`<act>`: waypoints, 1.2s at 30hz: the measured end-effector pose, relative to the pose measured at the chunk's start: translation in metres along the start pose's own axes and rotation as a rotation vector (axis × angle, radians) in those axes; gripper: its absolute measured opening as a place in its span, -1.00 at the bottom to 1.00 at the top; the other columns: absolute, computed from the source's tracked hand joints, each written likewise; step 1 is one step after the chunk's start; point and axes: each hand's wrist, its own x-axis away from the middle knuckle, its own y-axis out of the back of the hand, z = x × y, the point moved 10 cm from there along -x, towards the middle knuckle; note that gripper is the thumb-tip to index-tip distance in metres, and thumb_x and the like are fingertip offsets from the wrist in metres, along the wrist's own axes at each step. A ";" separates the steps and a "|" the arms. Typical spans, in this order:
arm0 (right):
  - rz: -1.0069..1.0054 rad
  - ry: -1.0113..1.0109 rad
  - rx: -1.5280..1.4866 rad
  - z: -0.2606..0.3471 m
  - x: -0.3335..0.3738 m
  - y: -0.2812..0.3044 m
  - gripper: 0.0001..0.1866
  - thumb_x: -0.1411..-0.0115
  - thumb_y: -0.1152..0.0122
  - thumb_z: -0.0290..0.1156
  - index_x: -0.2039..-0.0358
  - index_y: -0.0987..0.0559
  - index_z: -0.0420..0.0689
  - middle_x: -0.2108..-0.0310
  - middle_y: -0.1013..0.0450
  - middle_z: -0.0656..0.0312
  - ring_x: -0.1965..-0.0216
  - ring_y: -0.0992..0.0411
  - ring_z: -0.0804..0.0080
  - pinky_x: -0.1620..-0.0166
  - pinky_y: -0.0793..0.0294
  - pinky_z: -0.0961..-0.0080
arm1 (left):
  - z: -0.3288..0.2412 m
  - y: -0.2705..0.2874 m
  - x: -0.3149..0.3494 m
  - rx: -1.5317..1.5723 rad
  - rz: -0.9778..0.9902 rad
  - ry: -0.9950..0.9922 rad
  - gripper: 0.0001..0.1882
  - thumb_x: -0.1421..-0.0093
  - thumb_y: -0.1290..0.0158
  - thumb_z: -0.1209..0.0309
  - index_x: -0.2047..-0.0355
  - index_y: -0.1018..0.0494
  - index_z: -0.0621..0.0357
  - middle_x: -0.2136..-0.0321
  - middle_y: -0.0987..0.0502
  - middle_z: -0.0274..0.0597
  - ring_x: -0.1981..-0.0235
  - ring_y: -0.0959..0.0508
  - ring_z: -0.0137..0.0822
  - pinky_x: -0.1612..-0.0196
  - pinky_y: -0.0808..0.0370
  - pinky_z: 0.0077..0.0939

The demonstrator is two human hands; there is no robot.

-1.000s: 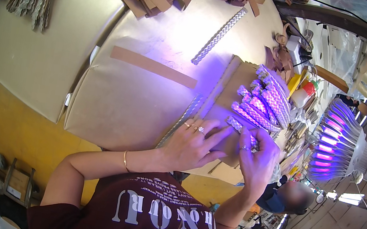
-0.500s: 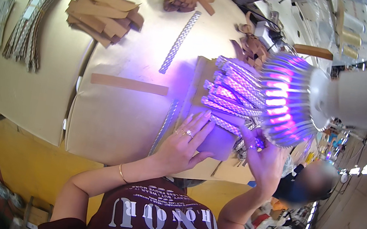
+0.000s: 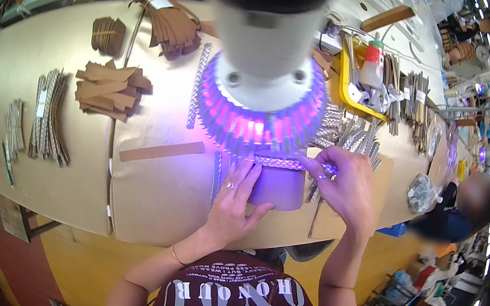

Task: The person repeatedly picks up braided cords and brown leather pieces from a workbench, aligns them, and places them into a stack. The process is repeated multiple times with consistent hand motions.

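Observation:
A braided strip (image 3: 282, 163) lies crosswise near the upper edge of a flat brown board (image 3: 282, 193), lit violet by the lamp above. My left hand (image 3: 232, 199) rests flat with its fingers stretched out, fingertips touching the strip's left end. At the other end, my right hand (image 3: 346, 186) pinches the strip between thumb and fingers. Just left of my left fingers a second braided strip (image 3: 215, 177) lies lengthwise on the table. A plain brown strip (image 3: 161, 151) lies further left. The lamp hides whatever is beneath it.
A large finned lamp (image 3: 256, 83) hangs close above my hands. Brown strip bundles (image 3: 113, 89) and braided bundles (image 3: 49, 114) lie on the left. At the back right stands a yellow tray (image 3: 348, 99) with a bottle (image 3: 373, 64). A person (image 3: 459, 208) is at the right.
The view has shifted, and the lamp now appears in the middle instead of at the right. My right hand still pinches the strip's right end; my left fingers stay at its left end.

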 end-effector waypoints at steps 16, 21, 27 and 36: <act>-0.091 0.027 -0.303 -0.046 0.008 -0.027 -0.54 -0.09 -0.34 0.05 0.52 -0.59 -0.16 0.68 -0.43 0.13 0.65 -0.40 0.22 0.51 -0.28 0.36 | -0.017 -0.013 -0.010 -0.307 0.258 0.034 -0.12 -0.12 -0.18 -0.07 -0.30 -0.18 0.18 -0.18 -0.18 0.58 -0.15 -0.35 0.38 -0.05 -0.44 -0.05; 0.063 -0.280 -0.693 -0.094 0.019 -0.070 -0.57 -0.17 -0.32 -0.04 0.49 -0.57 -0.21 0.72 -0.33 0.35 0.70 -0.22 0.60 0.60 -0.15 0.55 | -0.022 -0.023 -0.017 -0.505 0.439 0.073 -0.04 -0.08 -0.12 -0.22 -0.35 -0.12 0.04 -0.19 -0.12 0.63 -0.01 -0.47 0.37 0.13 -0.54 -0.10; 0.061 -0.318 -1.083 -0.112 0.026 -0.099 -0.50 -0.16 -0.30 0.04 0.49 -0.61 -0.23 0.72 -0.33 0.31 0.64 -0.21 0.62 0.54 -0.20 0.52 | -0.030 -0.026 -0.021 -0.559 0.403 -0.014 0.00 -0.05 -0.12 -0.26 -0.35 -0.13 0.08 -0.17 -0.14 0.65 0.10 -0.54 0.34 0.31 -0.57 -0.17; -0.003 -0.230 -0.979 -0.109 0.022 -0.106 -0.47 -0.14 -0.28 0.09 0.48 -0.60 -0.23 0.67 -0.42 0.05 0.62 -0.41 0.21 0.48 -0.35 0.31 | -0.029 -0.029 -0.017 -0.639 0.432 -0.031 0.05 -0.01 -0.19 -0.22 -0.32 -0.13 0.23 -0.16 -0.16 0.64 0.03 -0.49 0.38 0.19 -0.56 -0.10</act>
